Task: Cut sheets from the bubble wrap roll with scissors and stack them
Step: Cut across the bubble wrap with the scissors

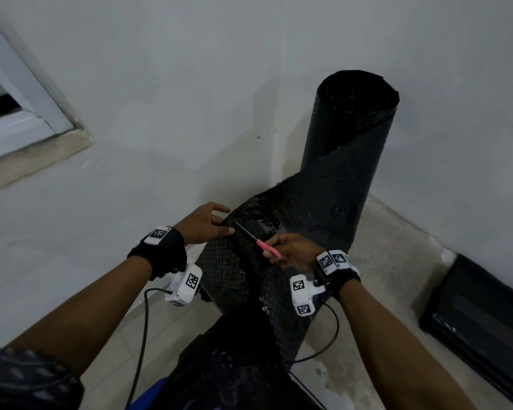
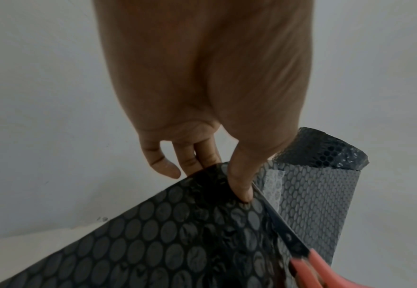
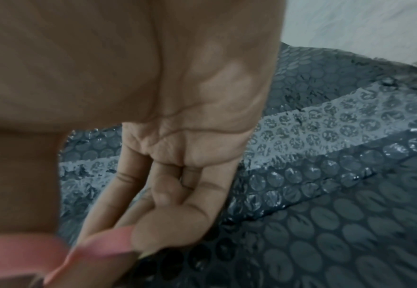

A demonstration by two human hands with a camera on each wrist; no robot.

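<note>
Two hands at work on one black bubble wrap roll (image 1: 350, 137), which stands upright on the floor (image 1: 376, 335) in a wall corner, beyond both hands. Pulled-out sheet (image 1: 243, 276) runs from the roll down toward the person, passing between the two forearms.

Left hand (image 1: 203, 221): pinches the top edge of the sheet, thumb on the near face, other fingers behind it. Left wrist view confirms: thumb (image 2: 241, 183) pressed on the bubbled surface right at the edge, beside the blades.

Right hand (image 1: 293, 251): grips the pink-handled scissors (image 1: 259, 242), fingers and thumb through the handle loops. Blades point up and left toward the left hand; tips lie just beside the left thumb. In the left wrist view the blades run along the sheet's edge, with the cut line directly to the right of the thumb. Whether the blades are parted or closed: cannot tell. Right wrist view blurred; pink handle (image 3: 108, 241) visible under curled fingers, sheet below and beyond it.

Right of the right hand, well apart, a flat black pile (image 1: 480, 321) lies on the floor against the wall. Window frame (image 1: 21, 99) far left of the left hand.
</note>
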